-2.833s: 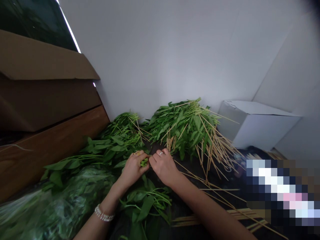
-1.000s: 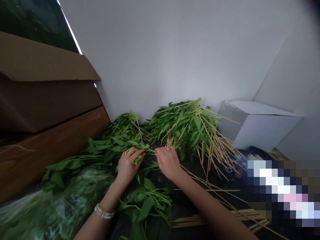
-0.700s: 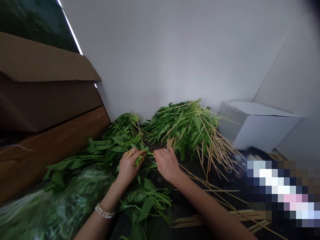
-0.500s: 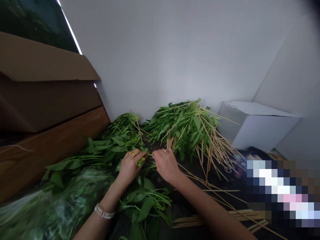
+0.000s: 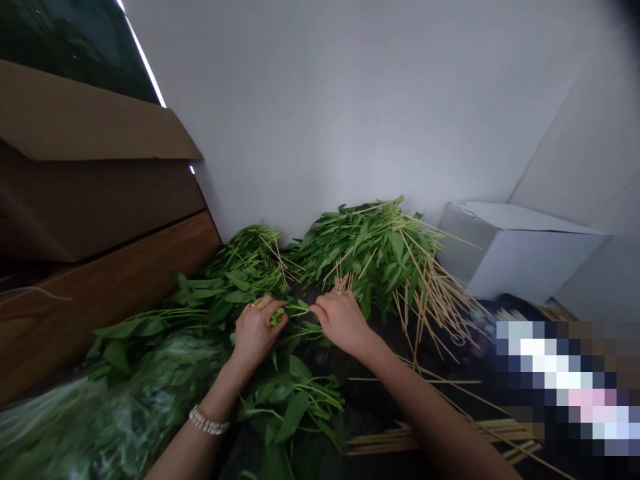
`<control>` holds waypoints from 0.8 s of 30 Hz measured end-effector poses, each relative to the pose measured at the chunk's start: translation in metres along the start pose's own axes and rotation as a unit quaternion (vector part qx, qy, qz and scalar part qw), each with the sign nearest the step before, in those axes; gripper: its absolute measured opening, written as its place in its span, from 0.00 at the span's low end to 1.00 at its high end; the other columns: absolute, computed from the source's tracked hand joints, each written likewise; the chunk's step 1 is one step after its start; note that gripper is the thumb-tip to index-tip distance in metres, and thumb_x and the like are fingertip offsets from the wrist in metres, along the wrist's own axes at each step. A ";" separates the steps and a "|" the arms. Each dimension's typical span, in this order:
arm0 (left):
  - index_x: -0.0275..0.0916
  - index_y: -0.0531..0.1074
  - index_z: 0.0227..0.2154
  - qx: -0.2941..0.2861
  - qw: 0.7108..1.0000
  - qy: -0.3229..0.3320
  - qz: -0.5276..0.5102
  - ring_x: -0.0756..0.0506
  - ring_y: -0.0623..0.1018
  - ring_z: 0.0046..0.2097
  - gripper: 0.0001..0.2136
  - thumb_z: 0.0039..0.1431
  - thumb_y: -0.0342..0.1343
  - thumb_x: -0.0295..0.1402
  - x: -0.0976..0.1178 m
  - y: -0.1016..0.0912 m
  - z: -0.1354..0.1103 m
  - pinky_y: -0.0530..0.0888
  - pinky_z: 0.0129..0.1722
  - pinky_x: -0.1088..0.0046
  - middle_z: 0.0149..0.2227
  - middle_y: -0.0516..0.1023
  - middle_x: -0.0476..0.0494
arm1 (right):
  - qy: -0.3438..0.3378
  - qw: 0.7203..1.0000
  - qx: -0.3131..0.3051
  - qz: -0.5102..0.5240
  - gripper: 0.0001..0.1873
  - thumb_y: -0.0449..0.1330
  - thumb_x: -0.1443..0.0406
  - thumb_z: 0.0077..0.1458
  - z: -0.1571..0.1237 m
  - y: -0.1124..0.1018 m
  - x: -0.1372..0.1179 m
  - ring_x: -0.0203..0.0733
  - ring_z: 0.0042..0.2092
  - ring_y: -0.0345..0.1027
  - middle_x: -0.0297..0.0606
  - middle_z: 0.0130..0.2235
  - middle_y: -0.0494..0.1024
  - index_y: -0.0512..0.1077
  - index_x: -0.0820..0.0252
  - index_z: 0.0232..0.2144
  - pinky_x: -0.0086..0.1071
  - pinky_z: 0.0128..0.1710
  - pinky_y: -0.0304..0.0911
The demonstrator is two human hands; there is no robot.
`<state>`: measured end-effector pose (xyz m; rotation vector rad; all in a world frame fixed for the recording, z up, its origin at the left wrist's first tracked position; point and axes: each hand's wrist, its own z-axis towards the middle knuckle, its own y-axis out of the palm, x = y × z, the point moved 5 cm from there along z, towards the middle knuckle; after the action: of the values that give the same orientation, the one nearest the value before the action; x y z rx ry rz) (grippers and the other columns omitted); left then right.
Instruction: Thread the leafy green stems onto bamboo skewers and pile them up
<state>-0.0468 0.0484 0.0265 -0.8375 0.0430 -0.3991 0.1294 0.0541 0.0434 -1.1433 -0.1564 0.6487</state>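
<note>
Change: the right hand (image 5: 343,320) has drawn a little right and up since half a second ago, so the gap between the hands is wider. The left hand (image 5: 257,330) has barely shifted.
Far left: a cardboard box (image 5: 90,133) leans over a wood panel (image 5: 100,293), walling in that side.
Bag: a clear bag of greens (image 5: 100,413) lies at lower left, beside the left forearm with its bracelet (image 5: 207,421).
Left hand: curled shut around a small wad of greens (image 5: 276,317), thumb pressed on top, seemingly to keep it from springing open.
Stem: a thin stem (image 5: 300,308) runs from the wad to the right hand, pulled nearly straight between the two.
Right hand: fingertips pinched on the stem's end, the other fingers tucked under.
Loose leaves: leaves (image 5: 295,400) lie under both wrists on the dark surface.
Piles: a leafy pile (image 5: 235,270) lies behind the left hand, and a bigger pile (image 5: 375,247) behind the right hand.
Sticks: thin sticks (image 5: 435,300) fan out of the bigger pile and crowd close to the right hand.
Far right: a white box (image 5: 520,250) stands against the wall, well apart from the hands.
</note>
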 end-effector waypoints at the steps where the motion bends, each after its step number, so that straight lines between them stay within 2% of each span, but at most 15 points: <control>1: 0.39 0.77 0.33 0.005 0.999 -0.028 -0.031 0.45 0.77 0.35 0.09 0.58 0.52 0.32 -0.003 -0.001 0.001 0.69 0.37 0.70 0.32 0.77 0.46 | 0.000 1.000 -0.002 0.004 0.15 0.51 0.60 0.66 0.001 0.000 -0.001 0.42 0.39 0.68 0.36 0.34 0.78 0.71 0.58 0.30 0.35 0.41 0.51; 4: 0.39 0.76 0.29 0.027 0.982 -0.130 -0.137 0.46 0.77 0.34 0.09 0.55 0.51 0.32 -0.023 -0.006 0.003 0.70 0.37 0.72 0.31 0.77 0.47 | 0.000 1.000 0.008 -0.001 0.14 0.51 0.60 0.65 0.002 -0.002 0.000 0.42 0.39 0.68 0.37 0.33 0.77 0.71 0.59 0.30 0.35 0.41 0.51; 6: 0.39 0.76 0.28 0.068 0.964 -0.194 -0.172 0.45 0.76 0.35 0.09 0.55 0.50 0.32 -0.040 -0.013 0.004 0.70 0.38 0.71 0.30 0.77 0.47 | 0.006 1.000 0.020 -0.013 0.14 0.52 0.61 0.65 0.002 -0.006 0.004 0.42 0.39 0.68 0.38 0.33 0.77 0.72 0.59 0.30 0.35 0.40 0.51; 8: 0.39 0.76 0.27 0.122 0.952 -0.218 -0.175 0.44 0.76 0.38 0.09 0.55 0.50 0.33 -0.052 -0.021 0.005 0.70 0.42 0.69 0.32 0.76 0.45 | 0.017 0.999 0.028 -0.017 0.14 0.53 0.61 0.65 0.001 -0.009 0.010 0.42 0.39 0.68 0.38 0.34 0.77 0.72 0.59 0.30 0.35 0.40 0.51; 11: 0.39 0.75 0.28 0.156 0.952 -0.181 -0.192 0.44 0.75 0.43 0.10 0.58 0.50 0.35 -0.049 -0.027 0.007 0.70 0.47 0.68 0.35 0.76 0.44 | 0.028 0.999 0.036 -0.010 0.13 0.54 0.60 0.64 0.001 -0.011 0.016 0.41 0.39 0.69 0.37 0.33 0.78 0.73 0.59 0.30 0.34 0.39 0.50; 15: 0.39 0.73 0.33 0.101 0.966 -0.116 -0.206 0.47 0.76 0.35 0.08 0.61 0.51 0.35 -0.023 -0.021 0.006 0.71 0.39 0.71 0.32 0.76 0.47 | 0.029 0.998 0.045 -0.012 0.13 0.55 0.60 0.63 0.001 -0.009 0.016 0.42 0.40 0.69 0.37 0.34 0.78 0.73 0.58 0.30 0.34 0.39 0.50; 19: 0.39 0.75 0.38 0.049 0.988 0.006 -0.146 0.46 0.75 0.36 0.08 0.61 0.53 0.35 0.005 -0.015 0.003 0.70 0.38 0.70 0.32 0.76 0.46 | 0.018 0.999 0.037 -0.018 0.12 0.55 0.60 0.63 0.000 -0.004 0.009 0.43 0.40 0.68 0.37 0.34 0.78 0.73 0.58 0.30 0.35 0.41 0.50; 22: 0.40 0.75 0.44 0.008 0.995 0.058 -0.083 0.46 0.75 0.36 0.11 0.63 0.52 0.35 0.013 -0.007 0.001 0.68 0.38 0.70 0.32 0.76 0.45 | 0.001 1.000 0.027 -0.011 0.12 0.54 0.60 0.64 -0.001 0.000 0.002 0.43 0.42 0.68 0.36 0.35 0.78 0.73 0.58 0.31 0.36 0.43 0.49; 24: 0.41 0.75 0.43 -0.015 0.996 0.078 -0.050 0.46 0.75 0.36 0.11 0.63 0.51 0.35 0.014 -0.002 0.000 0.67 0.37 0.69 0.32 0.76 0.45 | -0.007 1.000 0.025 -0.008 0.12 0.54 0.60 0.64 -0.001 0.001 -0.001 0.43 0.42 0.67 0.36 0.35 0.78 0.72 0.59 0.31 0.36 0.44 0.49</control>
<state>-0.0346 0.0419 0.0301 -0.8382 0.1533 -0.5590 0.1288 0.0526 0.0423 -1.0892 -0.1606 0.6441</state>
